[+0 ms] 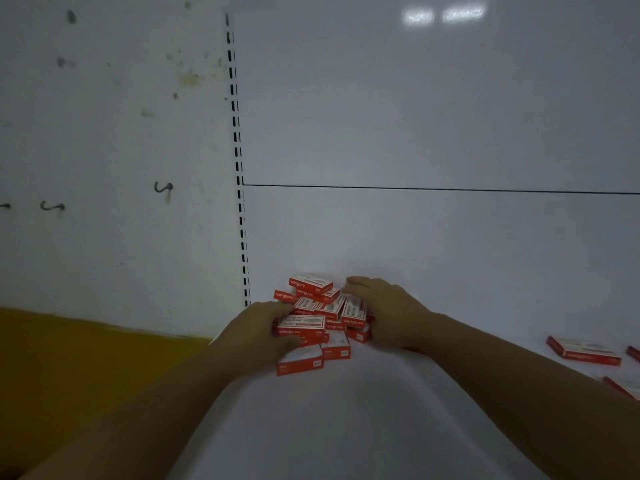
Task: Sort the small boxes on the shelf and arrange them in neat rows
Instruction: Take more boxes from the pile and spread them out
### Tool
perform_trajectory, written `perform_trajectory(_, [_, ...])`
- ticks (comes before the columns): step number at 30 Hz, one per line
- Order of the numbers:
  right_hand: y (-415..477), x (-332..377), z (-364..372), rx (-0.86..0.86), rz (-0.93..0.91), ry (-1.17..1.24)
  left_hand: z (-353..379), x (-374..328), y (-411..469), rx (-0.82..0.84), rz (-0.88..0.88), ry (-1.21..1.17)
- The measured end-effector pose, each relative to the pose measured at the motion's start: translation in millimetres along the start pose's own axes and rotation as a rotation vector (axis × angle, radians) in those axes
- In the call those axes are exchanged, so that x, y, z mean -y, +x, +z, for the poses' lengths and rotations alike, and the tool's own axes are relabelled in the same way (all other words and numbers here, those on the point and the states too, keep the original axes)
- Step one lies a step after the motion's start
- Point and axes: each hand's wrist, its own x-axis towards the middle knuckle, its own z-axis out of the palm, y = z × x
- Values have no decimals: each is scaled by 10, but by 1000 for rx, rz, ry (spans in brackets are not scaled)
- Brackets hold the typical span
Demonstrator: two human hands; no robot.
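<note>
Several small red-and-white boxes lie in a loose heap [320,317] on the white shelf [346,427], near its back left corner. My left hand [258,334] presses against the heap's left side, its fingers against a box with a red front [301,327]. My right hand [384,313] cups the heap's right side, fingers reaching round the back. Two boxes [313,358] lie flat at the heap's front edge. Boxes under the hands are hidden.
More red boxes [585,351] lie scattered at the shelf's right edge. A slotted upright [239,174] runs up the back panel left of the heap. A yellow surface [69,358] lies to the left, below a stained white wall with hooks [162,188].
</note>
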Motion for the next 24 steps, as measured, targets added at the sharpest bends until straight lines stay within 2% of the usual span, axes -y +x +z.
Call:
perform_trajectory(4, [75, -39, -15, 86, -21, -24, -19, -17, 28, 1, -8, 59])
perform_trajectory(11, [74, -52, -16, 66, -39, -83, -19, -24, 44, -35, 3, 140])
perform_trajectory(15, [47, -65, -84, 36, -44, -1, -32, -81, 38, -21, 42, 163])
perform_trajectory(18, [35, -64, -138, 58, -80, -35, -17, -115, 18, -57, 34, 160])
perform_trajectory(24, [-160, -88, -204, -102, 2, 72, -61, -219, -87, -216, 90, 126])
